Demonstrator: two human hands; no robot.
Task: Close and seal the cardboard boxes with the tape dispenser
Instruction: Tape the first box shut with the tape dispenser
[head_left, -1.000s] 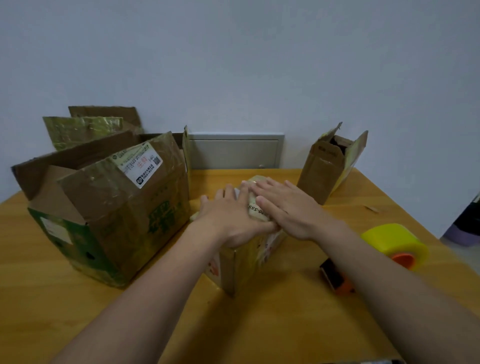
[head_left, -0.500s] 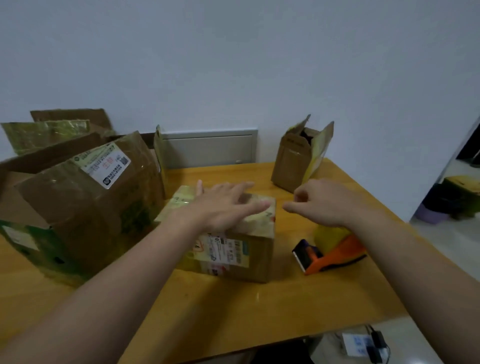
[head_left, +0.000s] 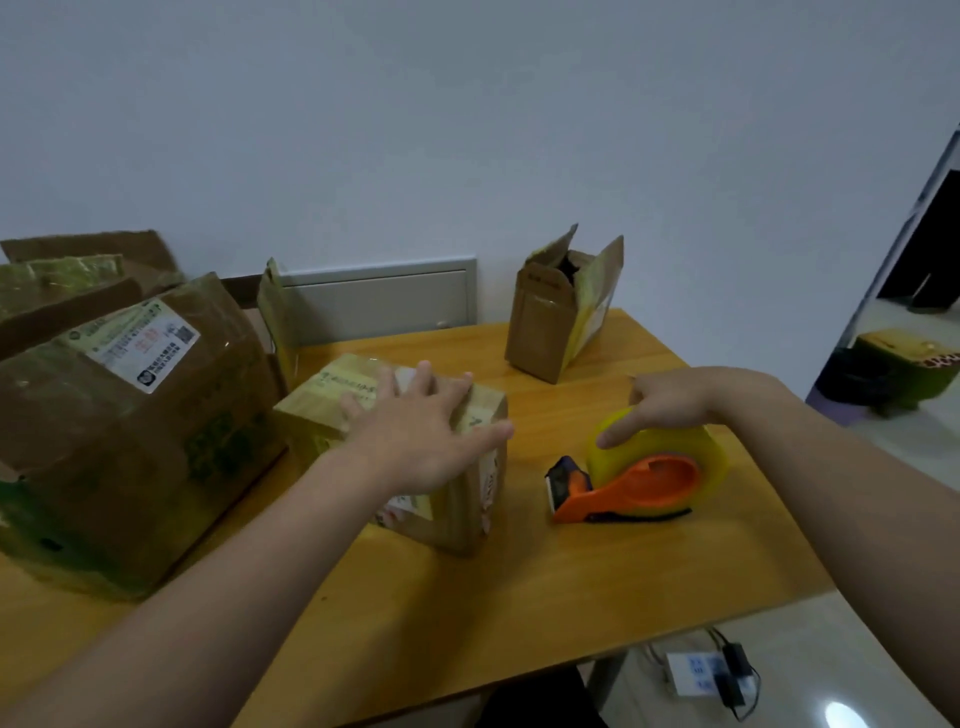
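Hold: left hand (head_left: 415, 434) pressed flat, fingers straight, on small box (head_left: 322, 415) | tape dispenser (head_left: 636, 480) lay just right of box, cutter toward it | right hand (head_left: 670, 400) curled over its roll, seemingly gripping

Bare table (head_left: 519, 597) btwn small box (head_left: 311, 426) & tape dispenser (head_left: 639, 478) (narrow lane); big box (head_left: 119, 441) blocks left.

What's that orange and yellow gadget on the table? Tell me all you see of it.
A tape dispenser: an orange plastic frame carrying a fat roll of yellowish see-through tape, its dark cutter end toward the small box. It sits on the wooden table, apart from that box. The fingers of the right hand curl over the roll's top.
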